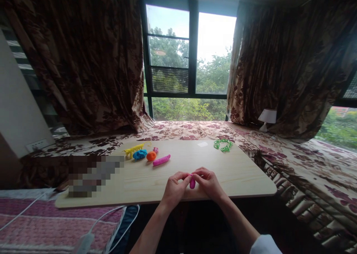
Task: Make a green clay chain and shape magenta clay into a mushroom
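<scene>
My left hand (176,187) and right hand (208,182) pinch a small magenta clay piece (192,183) between them, over the worktop's (228,176) near edge. Beyond my left hand lies a pink clay roll (161,160).

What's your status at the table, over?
Left hand and right hand: fingertips on small pink piece, near tabletop's front edge. Pink roll, orange ball, blue lump farther back, leftward. Green tangle back right. None touching hands.

Far-L tabletop patch (96,176) pixelated, contents unreadable; R sleeve (264,244) cut off by bottom edge.
</scene>
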The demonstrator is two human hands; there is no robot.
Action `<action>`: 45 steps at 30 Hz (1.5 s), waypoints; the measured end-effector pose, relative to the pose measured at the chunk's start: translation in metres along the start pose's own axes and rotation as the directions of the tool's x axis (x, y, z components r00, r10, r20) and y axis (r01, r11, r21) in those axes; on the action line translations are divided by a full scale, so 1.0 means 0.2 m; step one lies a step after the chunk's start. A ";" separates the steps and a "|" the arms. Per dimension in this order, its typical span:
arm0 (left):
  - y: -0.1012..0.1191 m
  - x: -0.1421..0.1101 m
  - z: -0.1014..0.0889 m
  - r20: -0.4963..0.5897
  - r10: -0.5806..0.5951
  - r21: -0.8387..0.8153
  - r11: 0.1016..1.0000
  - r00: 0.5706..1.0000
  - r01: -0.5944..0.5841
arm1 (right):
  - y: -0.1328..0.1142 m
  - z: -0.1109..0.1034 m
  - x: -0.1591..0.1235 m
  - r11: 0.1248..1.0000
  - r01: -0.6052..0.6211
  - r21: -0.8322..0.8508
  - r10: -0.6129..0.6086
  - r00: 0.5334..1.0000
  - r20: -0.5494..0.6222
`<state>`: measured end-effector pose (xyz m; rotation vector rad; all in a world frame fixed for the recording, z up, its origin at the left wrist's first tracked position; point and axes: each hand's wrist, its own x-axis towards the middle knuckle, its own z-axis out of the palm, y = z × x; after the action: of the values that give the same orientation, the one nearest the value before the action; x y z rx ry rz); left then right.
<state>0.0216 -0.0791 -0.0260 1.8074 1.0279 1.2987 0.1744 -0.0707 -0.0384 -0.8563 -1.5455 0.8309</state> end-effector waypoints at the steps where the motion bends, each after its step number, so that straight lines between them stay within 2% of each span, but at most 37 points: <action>1: 0.00 0.00 0.00 0.010 0.003 0.007 1.000 1.000 -0.003 | 0.00 0.00 0.00 1.000 0.003 0.000 -0.003 1.000 -0.014; 6: 0.01 0.00 0.00 0.030 -0.007 0.049 0.999 1.000 0.005 | 0.01 -0.01 0.00 1.000 0.019 0.002 -0.019 0.998 -0.063; 14: -0.01 0.00 -0.01 -0.028 -0.059 -0.055 0.997 0.998 0.057 | 0.01 -0.01 0.01 0.998 -0.046 0.031 0.046 0.999 -0.011; 21: 0.03 0.00 -0.01 0.077 -0.027 -0.052 0.998 0.997 0.031 | -0.02 -0.02 0.00 0.999 0.022 -0.032 -0.022 1.000 -0.013; 24: 0.02 0.00 -0.01 0.049 -0.034 -0.036 0.999 0.998 0.035 | -0.01 -0.02 0.00 0.999 0.023 -0.043 -0.024 0.999 -0.023; 28: 0.00 0.00 0.00 0.021 -0.053 -0.104 0.993 0.998 0.055 | -0.01 -0.02 0.01 1.000 -0.020 0.017 0.020 1.000 -0.013; 32: 0.00 0.00 0.00 -0.052 -0.080 -0.122 0.990 0.995 0.073 | -0.01 -0.02 0.01 0.998 -0.045 0.039 0.045 0.999 -0.002; 38: 0.03 0.00 0.00 0.019 -0.037 -0.070 0.997 0.999 0.038 | 0.00 -0.02 0.00 1.000 0.012 0.004 -0.012 0.999 -0.042; 45: 0.00 0.00 0.00 -0.045 -0.078 -0.094 0.993 0.996 0.073 | -0.02 -0.02 0.01 0.992 -0.076 0.104 0.077 0.997 -0.009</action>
<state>0.0217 -0.0790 -0.0271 1.6597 1.0349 1.3279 0.1782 -0.0701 -0.0338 -0.8474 -1.4524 0.9507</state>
